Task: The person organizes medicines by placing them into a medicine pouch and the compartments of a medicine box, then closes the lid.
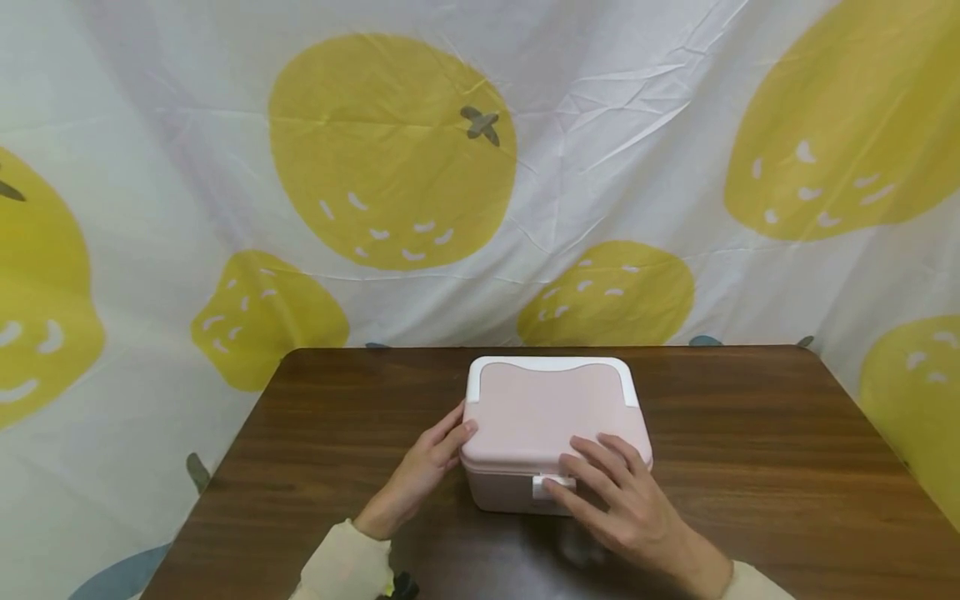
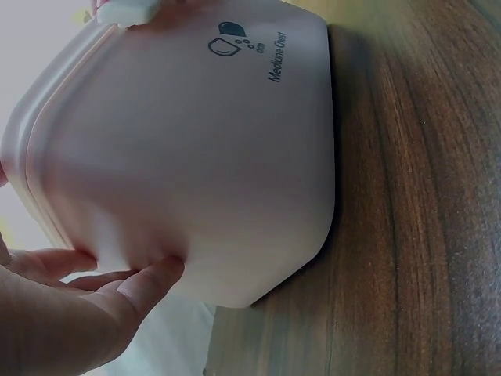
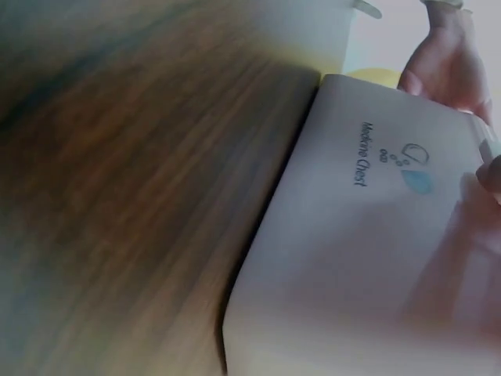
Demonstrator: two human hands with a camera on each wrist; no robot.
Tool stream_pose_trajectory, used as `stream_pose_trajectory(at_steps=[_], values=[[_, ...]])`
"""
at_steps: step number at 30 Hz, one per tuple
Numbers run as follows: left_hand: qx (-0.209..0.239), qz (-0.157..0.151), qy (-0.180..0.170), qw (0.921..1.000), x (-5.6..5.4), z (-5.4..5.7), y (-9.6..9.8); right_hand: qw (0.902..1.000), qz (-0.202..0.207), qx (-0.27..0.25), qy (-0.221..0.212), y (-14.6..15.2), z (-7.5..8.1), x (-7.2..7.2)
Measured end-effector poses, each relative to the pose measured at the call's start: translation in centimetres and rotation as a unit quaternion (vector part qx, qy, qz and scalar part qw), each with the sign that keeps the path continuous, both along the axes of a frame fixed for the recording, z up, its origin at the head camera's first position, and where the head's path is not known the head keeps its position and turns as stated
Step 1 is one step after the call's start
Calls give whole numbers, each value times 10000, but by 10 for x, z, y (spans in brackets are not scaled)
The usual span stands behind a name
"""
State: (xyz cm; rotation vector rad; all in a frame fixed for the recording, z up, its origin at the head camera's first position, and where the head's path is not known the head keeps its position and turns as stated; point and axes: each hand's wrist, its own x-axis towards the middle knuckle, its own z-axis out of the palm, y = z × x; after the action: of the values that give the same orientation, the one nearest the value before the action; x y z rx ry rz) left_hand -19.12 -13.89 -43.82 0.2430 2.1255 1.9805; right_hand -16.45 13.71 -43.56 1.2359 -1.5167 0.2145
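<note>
A pink medicine chest [image 1: 555,421] with white trim stands on the table with its lid down. "Medicine Chest" and a small capsule drawing are printed on its front [image 2: 188,149]. My left hand [image 1: 423,467] rests against the chest's left side, its fingertips touching the wall, as the left wrist view also shows. At the front, the thumb of my right hand [image 1: 626,504] touches the white latch [image 1: 542,487]. The other right fingers are spread over the lid's front right part. In the right wrist view, most of the right hand is out of frame.
The chest stands on a dark brown wooden table [image 1: 750,450] with rounded far corners. Behind the table hangs a white cloth [image 1: 420,308] with yellow lemon prints. A small dark object [image 1: 405,586] shows by the left sleeve at the bottom edge.
</note>
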Motion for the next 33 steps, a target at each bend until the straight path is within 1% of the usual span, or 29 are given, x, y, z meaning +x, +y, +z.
stream_pose_trajectory(at_steps=[3, 9, 13, 15, 18, 20, 21, 23, 25, 26, 28, 30, 31, 33], values=[[28, 0, 5, 10000, 0, 0, 0, 9999, 96, -90, -59, -2, 3, 0], [69, 5, -5, 10000, -1, -1, 0, 9996, 126, -196, -186, -4, 4, 0], [65, 30, -25, 10000, -2, -3, 0, 9983, 178, -485, -280, -7, 3, 1], [93, 23, -29, 10000, -2, -3, 0, 9972, 116, -645, -348, -9, 3, 1], [119, 17, -37, 9999, -2, -3, 0, 9932, -244, -995, -555, -9, -1, 2], [136, 17, -41, 9999, -1, -3, 0, 9858, -642, -1288, -861, -7, -6, 4], [145, 22, -42, 9999, -1, -3, 0, 9799, -860, -1461, -1050, -6, -9, 4], [157, 40, -48, 9999, -1, -3, 0, 9635, -1265, -1793, -1536, -3, -14, 5], [152, 45, -50, 9999, -1, -3, 0, 9444, -1596, -2030, -2036, -1, -19, 7], [151, 47, -53, 9999, -1, -3, 0, 9351, -1710, -2128, -2260, 0, -21, 8], [134, 42, -59, 9999, 0, -4, 0, 9200, -1838, -2223, -2654, 2, -24, 10], [131, 29, -57, 9999, 0, -4, 0, 9131, -1833, -2251, -2865, 3, -26, 10], [135, 31, -62, 9999, 0, -4, 0, 9117, -1806, -2250, -2926, 3, -26, 10], [134, 50, -63, 9999, 0, -3, 0, 9125, -1741, -2238, -2948, 3, -26, 10]])
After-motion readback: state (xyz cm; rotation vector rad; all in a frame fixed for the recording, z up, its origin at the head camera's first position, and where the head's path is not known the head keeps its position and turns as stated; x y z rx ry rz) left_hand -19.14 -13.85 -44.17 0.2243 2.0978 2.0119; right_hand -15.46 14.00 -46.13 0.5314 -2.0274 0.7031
